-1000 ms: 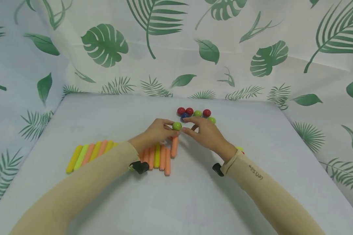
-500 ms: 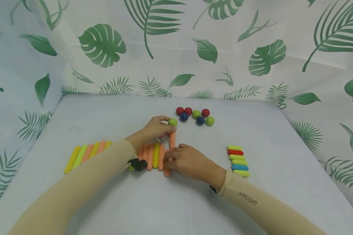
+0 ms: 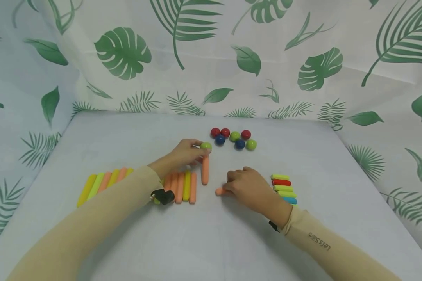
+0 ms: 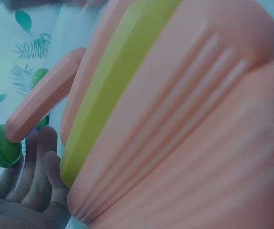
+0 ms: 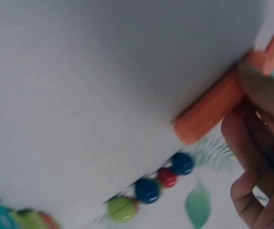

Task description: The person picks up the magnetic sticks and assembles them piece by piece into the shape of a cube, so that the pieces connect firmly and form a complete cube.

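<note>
My left hand (image 3: 185, 153) pinches a green ball (image 3: 206, 145) at the top end of an orange stick (image 3: 205, 170); in the left wrist view the ball (image 4: 3, 147) touches the end of that stick (image 4: 45, 95). My right hand (image 3: 252, 192) holds another orange stick (image 3: 219, 191), mostly covered by the fingers in the head view. The right wrist view shows this stick (image 5: 213, 107) between thumb and fingers, over the white surface. Left of the ball's stick lies a row of orange and yellow sticks (image 3: 186, 186), partly behind my left sleeve.
Red, blue and green balls (image 3: 240, 144) sit together towards the back of the white table (image 3: 211, 242). Short yellow-green, red and blue sticks (image 3: 281, 182) lie right of my right hand. More long sticks (image 3: 87, 190) lie at the left. A leaf-patterned cloth hangs behind.
My right hand went from beside the green ball down to the end orange stick of the row, took hold of it and moved it right, turning it. My left hand stayed at the ball.
</note>
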`<state>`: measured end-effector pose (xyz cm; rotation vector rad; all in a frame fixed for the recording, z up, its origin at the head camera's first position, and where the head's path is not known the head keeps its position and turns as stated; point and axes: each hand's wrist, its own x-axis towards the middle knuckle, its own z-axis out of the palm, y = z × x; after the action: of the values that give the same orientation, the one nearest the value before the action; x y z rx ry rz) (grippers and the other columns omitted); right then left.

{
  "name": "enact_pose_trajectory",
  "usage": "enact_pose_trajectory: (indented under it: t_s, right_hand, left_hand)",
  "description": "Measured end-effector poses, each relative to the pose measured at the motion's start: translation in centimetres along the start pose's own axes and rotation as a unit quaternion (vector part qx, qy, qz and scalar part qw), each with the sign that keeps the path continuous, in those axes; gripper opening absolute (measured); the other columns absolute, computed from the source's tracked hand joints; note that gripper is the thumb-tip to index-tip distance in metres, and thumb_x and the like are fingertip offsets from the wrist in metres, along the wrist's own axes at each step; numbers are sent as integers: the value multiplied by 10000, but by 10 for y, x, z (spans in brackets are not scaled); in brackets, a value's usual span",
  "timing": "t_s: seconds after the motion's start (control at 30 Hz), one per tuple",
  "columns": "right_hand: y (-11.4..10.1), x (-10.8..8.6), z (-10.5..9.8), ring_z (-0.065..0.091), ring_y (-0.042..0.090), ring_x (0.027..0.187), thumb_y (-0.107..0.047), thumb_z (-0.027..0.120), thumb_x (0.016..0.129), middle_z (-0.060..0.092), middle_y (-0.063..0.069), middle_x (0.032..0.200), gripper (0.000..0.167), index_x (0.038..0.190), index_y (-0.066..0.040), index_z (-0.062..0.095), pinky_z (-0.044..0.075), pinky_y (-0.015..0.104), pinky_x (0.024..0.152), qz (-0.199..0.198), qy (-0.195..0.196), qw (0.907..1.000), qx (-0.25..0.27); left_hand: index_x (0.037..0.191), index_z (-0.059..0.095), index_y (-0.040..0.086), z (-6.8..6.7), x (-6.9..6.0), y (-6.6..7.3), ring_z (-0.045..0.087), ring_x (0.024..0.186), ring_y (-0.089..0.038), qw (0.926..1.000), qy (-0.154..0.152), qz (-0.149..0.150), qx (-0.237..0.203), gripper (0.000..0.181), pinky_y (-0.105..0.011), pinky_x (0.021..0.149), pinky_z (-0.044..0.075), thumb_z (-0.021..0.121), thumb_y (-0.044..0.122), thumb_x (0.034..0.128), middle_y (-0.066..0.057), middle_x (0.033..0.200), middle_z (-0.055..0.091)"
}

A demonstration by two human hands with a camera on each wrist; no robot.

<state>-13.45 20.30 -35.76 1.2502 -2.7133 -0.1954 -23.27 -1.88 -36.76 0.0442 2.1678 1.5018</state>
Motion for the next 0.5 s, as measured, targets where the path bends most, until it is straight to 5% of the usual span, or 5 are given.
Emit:
enact_pose_trajectory:
  t_s: [0.13, 0.5]
  right_hand:
    - [21, -1, 8, 643, 204, 727, -248, 801, 894, 681, 42, 813, 146, 966, -123, 824, 533, 350, 671, 660, -96, 9972, -346]
    - [42, 16, 16, 610, 239, 688, -297, 729, 954, 657, 38, 778, 211, 915, -104, 805, 536, 400, 637, 1150, -3, 9933, 96]
  left_hand:
    - [1385, 579, 70, 2, -1, -1, 652, 1005, -219, 9999, -23, -86, 64, 548, -343, 905, 520, 723, 363, 945, -58, 1126, 693]
    - [1389, 614, 171, 5, -6, 0, 659, 908, -233, 9997, -257, -12, -3, 482, -322, 786, 554, 747, 273, 937, -60, 1090, 700]
